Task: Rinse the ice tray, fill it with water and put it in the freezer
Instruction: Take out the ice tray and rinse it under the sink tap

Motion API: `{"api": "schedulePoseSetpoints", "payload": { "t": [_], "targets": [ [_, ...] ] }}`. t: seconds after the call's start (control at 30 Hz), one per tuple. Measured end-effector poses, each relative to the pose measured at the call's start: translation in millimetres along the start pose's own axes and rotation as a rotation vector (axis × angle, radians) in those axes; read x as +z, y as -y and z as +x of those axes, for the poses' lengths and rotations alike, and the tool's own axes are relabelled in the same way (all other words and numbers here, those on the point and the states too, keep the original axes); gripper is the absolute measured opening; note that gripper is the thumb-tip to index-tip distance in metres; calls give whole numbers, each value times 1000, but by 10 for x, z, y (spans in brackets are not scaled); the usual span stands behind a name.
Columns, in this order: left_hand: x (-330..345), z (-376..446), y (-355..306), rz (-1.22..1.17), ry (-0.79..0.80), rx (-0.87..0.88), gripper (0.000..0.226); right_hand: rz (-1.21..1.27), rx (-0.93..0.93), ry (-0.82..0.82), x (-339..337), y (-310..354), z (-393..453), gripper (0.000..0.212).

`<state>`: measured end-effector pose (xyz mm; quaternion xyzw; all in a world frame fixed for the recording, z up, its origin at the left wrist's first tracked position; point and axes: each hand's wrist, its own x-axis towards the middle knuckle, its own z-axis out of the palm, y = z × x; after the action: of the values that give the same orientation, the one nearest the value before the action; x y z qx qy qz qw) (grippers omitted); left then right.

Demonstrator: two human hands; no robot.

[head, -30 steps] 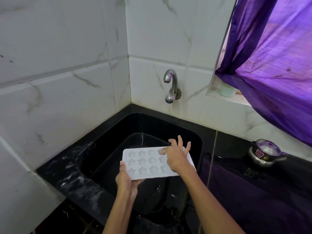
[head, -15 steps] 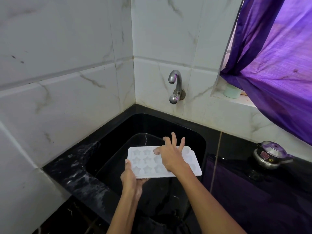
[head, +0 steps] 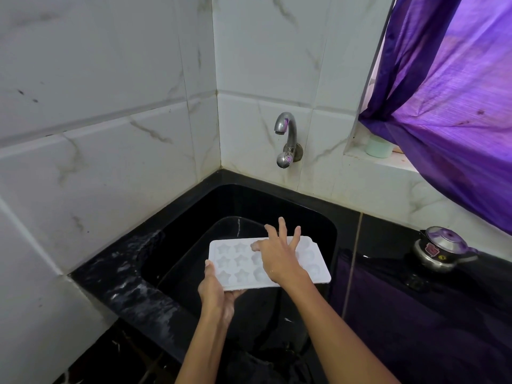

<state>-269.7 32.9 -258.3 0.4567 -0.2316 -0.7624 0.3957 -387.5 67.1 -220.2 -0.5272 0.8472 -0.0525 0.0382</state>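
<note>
A white ice tray [head: 238, 266] with star-shaped and round moulds is held level over the black sink [head: 310, 217]. My left hand [head: 214, 293] grips its near-left edge, thumb on top and fingers beneath. Spread flat on the middle of the tray lies my right hand [head: 278, 254], its fingers apart and pressing on the moulds. The metal tap [head: 286, 139] juts from the tiled wall above the sink, and no stream of water shows under it.
A black basin [head: 194, 259] sits inside the sink below the tray. The black counter [head: 122, 281] left of the sink is wet. A small steel pot with a lid [head: 440, 249] stands on the counter at right. A purple curtain [head: 448, 87] hangs over the window ledge.
My right hand has slid a little to the left across the tray's moulds. The tray stays held in the left hand over the sink.
</note>
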Motion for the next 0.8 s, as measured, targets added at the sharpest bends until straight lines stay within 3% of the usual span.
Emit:
{"api": "schedulePoseSetpoints", "payload": {
  "t": [0.37, 0.6, 0.8],
  "targets": [
    [-28, -25, -25, -7, -7, -1, 35, 9, -6, 6, -11, 13, -22, 69],
    [-19, -49, -40, -3, 19, -7, 35, 102, 11, -72, -49, 39, 38, 54],
    [-10, -33, -59, -3, 11, -9, 34, 55, -66, -24, -24, 206, 114, 65]
  ]
}}
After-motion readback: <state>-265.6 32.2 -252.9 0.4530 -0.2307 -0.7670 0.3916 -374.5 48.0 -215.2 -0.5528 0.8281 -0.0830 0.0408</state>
